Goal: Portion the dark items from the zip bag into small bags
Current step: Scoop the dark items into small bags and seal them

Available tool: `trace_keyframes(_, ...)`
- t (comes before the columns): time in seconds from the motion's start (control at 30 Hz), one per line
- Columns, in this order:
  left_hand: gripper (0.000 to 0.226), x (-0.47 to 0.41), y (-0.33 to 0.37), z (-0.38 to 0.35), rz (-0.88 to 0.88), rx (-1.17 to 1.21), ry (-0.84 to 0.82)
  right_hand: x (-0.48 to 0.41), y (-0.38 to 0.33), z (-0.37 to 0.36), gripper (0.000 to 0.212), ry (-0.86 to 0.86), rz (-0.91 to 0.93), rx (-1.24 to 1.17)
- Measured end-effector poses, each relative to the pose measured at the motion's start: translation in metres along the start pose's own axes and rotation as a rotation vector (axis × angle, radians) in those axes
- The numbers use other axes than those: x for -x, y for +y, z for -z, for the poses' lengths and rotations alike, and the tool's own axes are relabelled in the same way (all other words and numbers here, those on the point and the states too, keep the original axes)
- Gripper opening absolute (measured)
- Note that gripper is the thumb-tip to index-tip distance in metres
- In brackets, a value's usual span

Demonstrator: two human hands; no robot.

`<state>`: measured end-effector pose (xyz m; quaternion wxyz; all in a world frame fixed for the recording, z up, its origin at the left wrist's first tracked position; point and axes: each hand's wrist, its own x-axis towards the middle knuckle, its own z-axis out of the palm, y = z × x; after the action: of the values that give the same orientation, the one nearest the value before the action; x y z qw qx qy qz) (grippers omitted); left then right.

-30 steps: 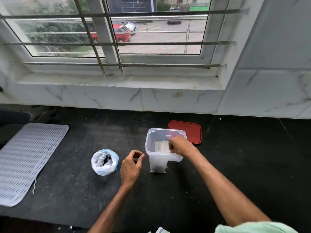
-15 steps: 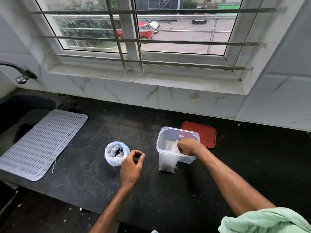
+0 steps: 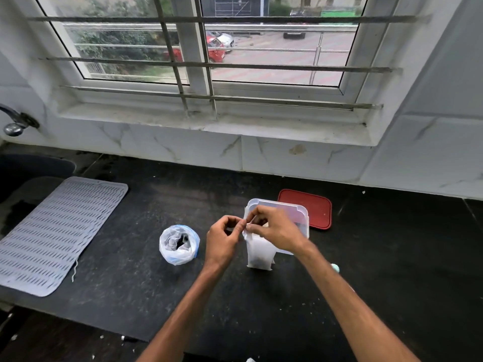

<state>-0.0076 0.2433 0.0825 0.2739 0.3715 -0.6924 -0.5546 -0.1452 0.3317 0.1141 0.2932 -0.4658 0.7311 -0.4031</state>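
Grip: my left hand and right hand both pinch the small bag mouth.
Axis: small bag upright.
Source: zip bag left of small bag, nearer my left hand.

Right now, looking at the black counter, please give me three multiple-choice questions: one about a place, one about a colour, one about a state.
1. Where does the rolled-open white plastic zip bag with blue edge stand?
A. left of both hands
B. inside the clear container
C. on the grey mat

2. What colour is the flat rectangular lid behind the clear plastic container?
A. blue
B. red
C. green

3. What are the left hand and the right hand doing?
A. resting flat on the counter
B. lifting the lid
C. pinching the top of the small translucent bag

Answers: 1 A, the bag sits on the black counter left of the hands; 2 B, the lid is plainly red; 3 C, the fingers of both hands meet at the small bag's upper edge.
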Motion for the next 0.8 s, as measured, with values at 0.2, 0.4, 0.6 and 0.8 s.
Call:
trace_keyframes(0.2,0.013,-0.004,-0.006,0.024,0.148,0.134,-0.101,-0.001,-0.004,-0.027,0.007,0.107,-0.058,-0.089)
trace_keyframes(0.4,0.013,-0.014,-0.01,0.045,0.194,0.199,-0.176,-0.006,-0.017,-0.052,0.013,0.13,-0.101,-0.025)
trace_keyframes(0.6,0.015,-0.027,-0.011,0.064,0.214,0.234,-0.221,-0.015,-0.03,-0.066,0.013,0.167,-0.112,-0.071)
trace_keyframes(0.8,0.023,-0.037,-0.017,0.077,0.209,0.282,-0.28,-0.022,-0.043,-0.076,0.014,0.174,-0.152,-0.101)
